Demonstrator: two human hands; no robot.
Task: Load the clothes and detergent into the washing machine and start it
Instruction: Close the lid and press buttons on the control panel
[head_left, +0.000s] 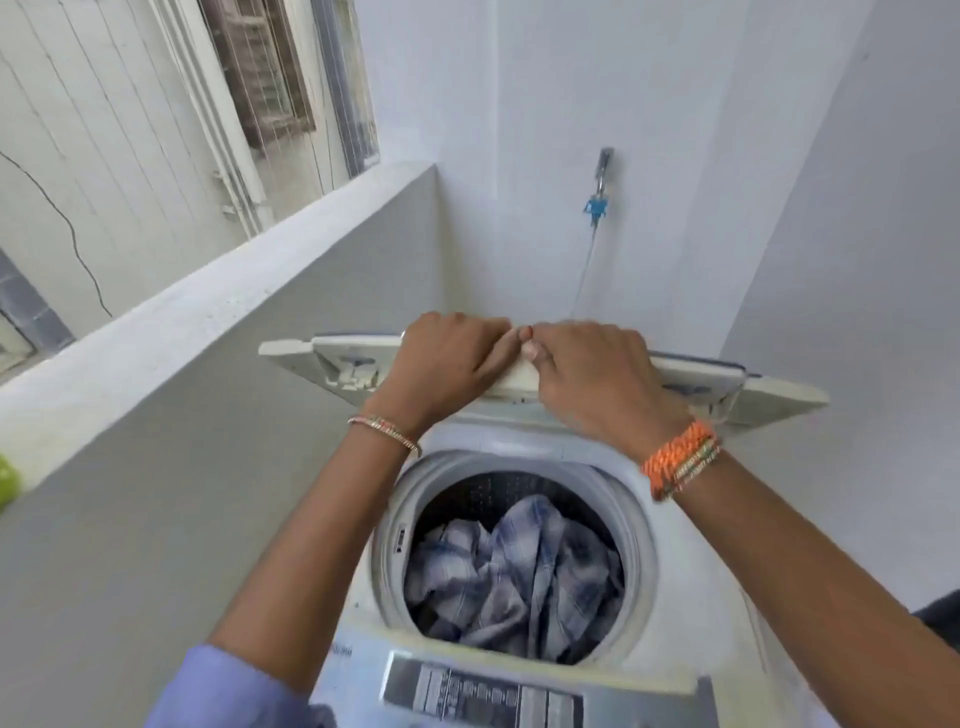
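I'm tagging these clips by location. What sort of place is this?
Probably a home balcony or utility nook used for laundry: a top-loading washing machine with checked clothes in its drum, a wall tap with a hose, and a low parapet wall open to a neighbouring building.

A wall tap (602, 171) with blue fitting (595, 207); a low parapet (218, 312) at left.
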